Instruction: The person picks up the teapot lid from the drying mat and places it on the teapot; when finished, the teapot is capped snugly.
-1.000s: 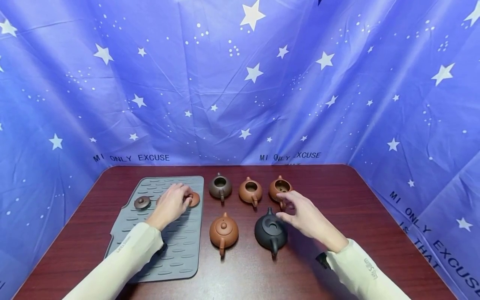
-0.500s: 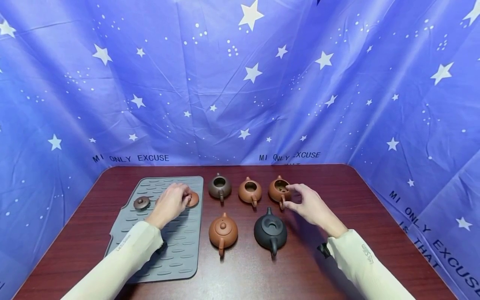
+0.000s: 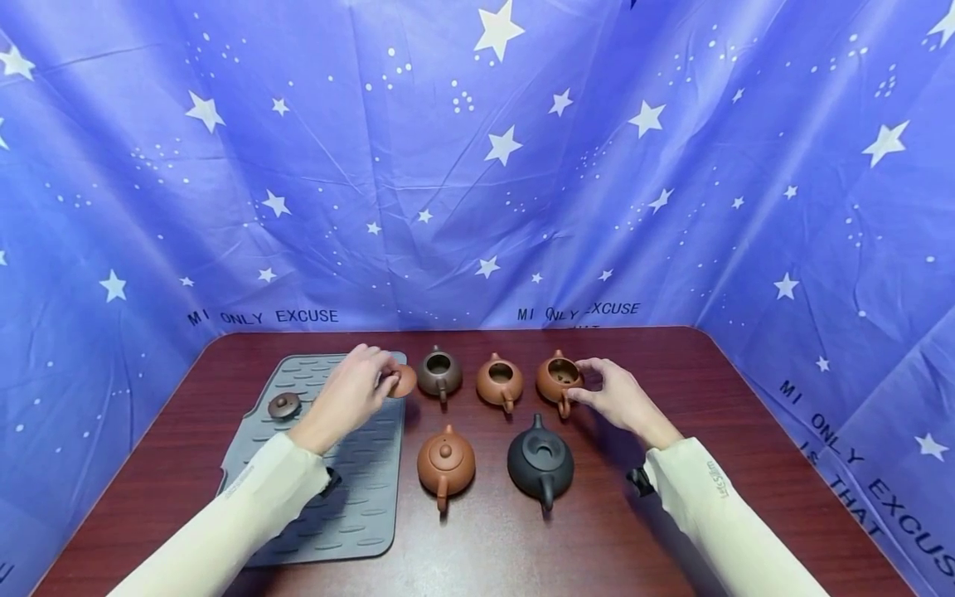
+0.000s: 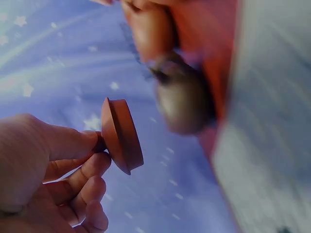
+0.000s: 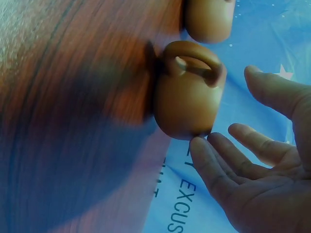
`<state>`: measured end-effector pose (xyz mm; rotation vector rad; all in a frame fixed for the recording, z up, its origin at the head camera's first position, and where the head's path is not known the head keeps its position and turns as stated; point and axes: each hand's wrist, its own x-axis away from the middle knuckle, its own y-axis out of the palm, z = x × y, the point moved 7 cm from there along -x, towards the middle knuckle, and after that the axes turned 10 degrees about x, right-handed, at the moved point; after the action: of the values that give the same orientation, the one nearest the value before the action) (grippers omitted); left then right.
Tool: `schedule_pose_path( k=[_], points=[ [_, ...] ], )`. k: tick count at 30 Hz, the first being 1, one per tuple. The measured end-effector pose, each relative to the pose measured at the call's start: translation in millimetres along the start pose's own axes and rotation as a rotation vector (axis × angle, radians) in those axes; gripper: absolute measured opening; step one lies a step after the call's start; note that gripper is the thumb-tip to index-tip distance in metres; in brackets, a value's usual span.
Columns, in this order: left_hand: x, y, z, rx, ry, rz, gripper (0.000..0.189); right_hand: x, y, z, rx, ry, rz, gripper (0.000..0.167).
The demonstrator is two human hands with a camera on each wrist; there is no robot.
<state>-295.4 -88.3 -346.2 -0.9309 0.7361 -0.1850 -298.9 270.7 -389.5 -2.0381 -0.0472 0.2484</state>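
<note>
My left hand [image 3: 352, 392] pinches the knob of an orange-brown teapot lid [image 4: 121, 136] between thumb and fingers. In the left wrist view the lid is tilted on its side, its underside facing away from the hand. In the head view it overlaps the right edge of the grey mat [image 3: 358, 514], close to a dark brown lidless teapot [image 3: 450, 383]. My right hand [image 3: 618, 401] is at the right side of an orange-brown lidless teapot [image 3: 548, 391], its fingers spread. The right wrist view shows fingertips right at this pot's body, below the handle [image 5: 194, 53], with the thumb apart.
Another lidless orange-brown teapot [image 3: 488, 390] stands in the back row. In front are a lidded orange-brown teapot [image 3: 433, 477] and a lidded black teapot [image 3: 522, 477]. A dark brown lid [image 3: 283, 405] lies on the mat. A starry blue curtain [image 3: 448, 166] surrounds the table.
My left hand has lifted the orange-brown lid off the mat and carried it slightly right. My right hand has moved from above the black teapot to the back-right pot's side.
</note>
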Motion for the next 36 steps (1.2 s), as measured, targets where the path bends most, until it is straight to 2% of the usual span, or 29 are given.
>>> schedule_pose_path(
  k=[4, 8, 15, 19, 24, 31, 36],
  points=[
    [-15.4, -0.9, 29.5, 0.033, 0.091, 0.015, 0.009, -2.9, 3.7, 1.7, -0.012, -0.001, -0.006, 0.049],
    [-28.8, 2.6, 54.8, 0.070, 0.155, 0.021, 0.008, -6.1, 6.5, 2.8, 0.021, 0.024, -0.015, 0.051],
    [-59.0, 27.6, 84.5, 0.092, 0.240, -0.008, 0.007, -11.1, 14.2, 7.4, 0.035, 0.070, -0.030, 0.055],
    [-76.8, 43.4, 98.0, 0.082, 0.253, -0.035, 0.006, -14.3, 16.9, 7.2, 0.032, 0.085, -0.018, 0.057],
    [-93.0, 62.5, 111.6, 0.068, 0.237, -0.074, 0.005, -16.8, 17.5, 7.4, 0.040, 0.101, -0.001, 0.054],
    [-111.7, 92.7, 119.2, -0.001, 0.199, -0.154, 0.004, -15.4, 16.1, 10.9, 0.052, 0.125, 0.007, 0.053],
    [-123.2, 110.0, 126.6, -0.039, 0.194, -0.195, 0.004, -13.9, 15.9, 11.7, 0.030, 0.124, 0.010, 0.054]
  ],
)
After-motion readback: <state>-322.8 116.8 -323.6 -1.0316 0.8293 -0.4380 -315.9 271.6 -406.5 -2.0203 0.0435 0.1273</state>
